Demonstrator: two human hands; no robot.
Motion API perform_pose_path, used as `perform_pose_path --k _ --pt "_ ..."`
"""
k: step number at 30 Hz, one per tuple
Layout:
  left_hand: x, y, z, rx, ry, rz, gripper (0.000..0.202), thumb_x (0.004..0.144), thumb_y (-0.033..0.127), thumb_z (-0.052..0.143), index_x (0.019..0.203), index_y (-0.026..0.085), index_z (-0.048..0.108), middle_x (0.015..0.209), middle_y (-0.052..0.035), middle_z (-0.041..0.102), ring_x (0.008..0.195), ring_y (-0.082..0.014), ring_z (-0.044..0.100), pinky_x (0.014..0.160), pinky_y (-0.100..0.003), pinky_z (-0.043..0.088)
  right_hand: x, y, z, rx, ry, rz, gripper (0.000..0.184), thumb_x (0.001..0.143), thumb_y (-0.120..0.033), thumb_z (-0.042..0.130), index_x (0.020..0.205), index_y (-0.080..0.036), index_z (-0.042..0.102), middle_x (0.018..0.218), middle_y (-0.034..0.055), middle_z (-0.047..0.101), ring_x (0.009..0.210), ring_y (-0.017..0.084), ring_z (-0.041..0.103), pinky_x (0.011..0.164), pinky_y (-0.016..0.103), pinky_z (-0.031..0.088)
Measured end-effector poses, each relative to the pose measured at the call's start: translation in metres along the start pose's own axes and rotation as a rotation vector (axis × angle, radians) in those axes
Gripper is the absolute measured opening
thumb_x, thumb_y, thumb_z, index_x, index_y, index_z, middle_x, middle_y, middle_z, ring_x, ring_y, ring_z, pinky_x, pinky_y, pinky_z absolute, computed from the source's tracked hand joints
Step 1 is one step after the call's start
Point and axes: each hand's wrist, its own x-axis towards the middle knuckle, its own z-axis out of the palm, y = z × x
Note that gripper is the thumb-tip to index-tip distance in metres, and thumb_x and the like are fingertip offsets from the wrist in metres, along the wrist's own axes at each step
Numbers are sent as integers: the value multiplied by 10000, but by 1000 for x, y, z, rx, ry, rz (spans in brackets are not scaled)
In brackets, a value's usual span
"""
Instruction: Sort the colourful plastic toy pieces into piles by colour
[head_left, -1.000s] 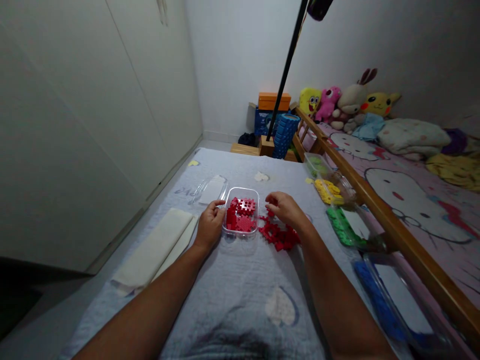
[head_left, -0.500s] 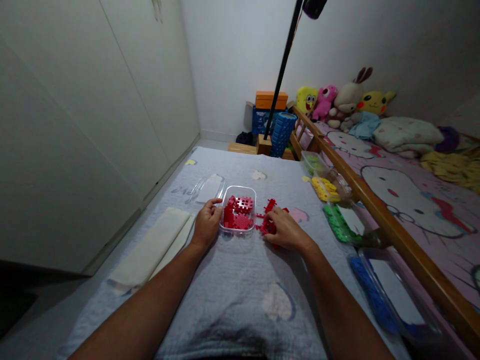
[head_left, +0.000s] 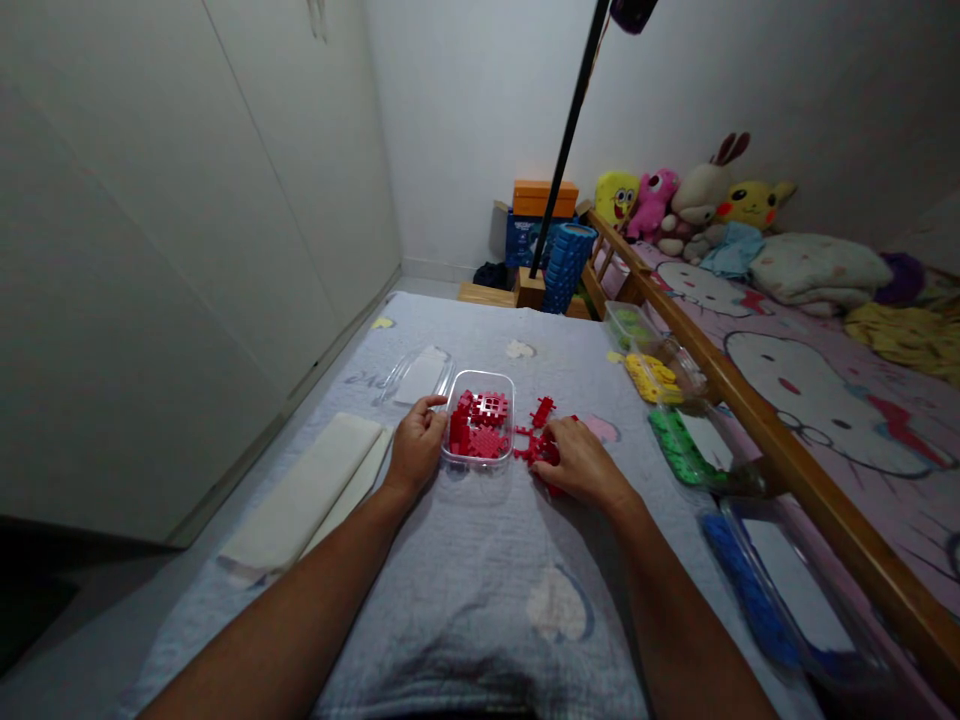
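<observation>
A clear plastic box [head_left: 504, 385] holding several red interlocking pieces [head_left: 480, 425] sits on the grey quilted mat [head_left: 465, 560]. My left hand [head_left: 415, 447] grips the box's left wall, thumb along the rim. My right hand [head_left: 577, 462] lies curled, palm down, over a loose pile of red pieces [head_left: 541, 412] just right of the box, its fingertips closed on some of them. Most of that pile is hidden under the hand.
A clear lid [head_left: 414, 375] and a folded white cloth [head_left: 311, 490] lie left of the box. Boxes of yellow [head_left: 652, 378], green [head_left: 679, 447] and blue [head_left: 757, 590] pieces line the wooden bed rail [head_left: 780, 450]. A black pole [head_left: 564, 140] stands behind, plush toys [head_left: 694, 200] on the bed.
My right hand dropped from above the pile onto the red pieces and closed over them. My left hand stayed on the box.
</observation>
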Motion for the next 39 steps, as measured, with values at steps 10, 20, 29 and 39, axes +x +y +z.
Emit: perform_pose_path --k 10,20,29,39 --pt "1 0 0 8 7 11 346 867 399 537 1103 163 628 580 85 410 523 -112 410 535 -225 340 26 -36 -16 133 174 -182 414 843 -269 684 1244 -194 617 1175 111 607 1093 263 516 968 397 405" --pt "1 -2 0 -2 1 2 341 870 395 534 1107 167 623 584 82 412 530 -113 409 529 -225 334 35 -43 -15 140 76 -200 440 853 -273 679 1280 -180 622 1245 112 633 1119 260 523 995 397 382" --pt "0 2 0 16 5 5 345 864 403 535 1100 169 628 587 83 403 531 -115 404 537 -229 331 14 -5 -25 10 -68 23 264 871 -298 637 1083 -146 673 1094 124 700 1007 234 616 878 319 421" --pt "-1 1 -1 21 -4 6 356 869 415 535 1113 172 624 585 83 402 530 -119 409 535 -228 326 0 -10 -2 -57 -77 38 418 784 -333 716 1149 -151 625 1174 174 668 1082 309 600 890 384 435"
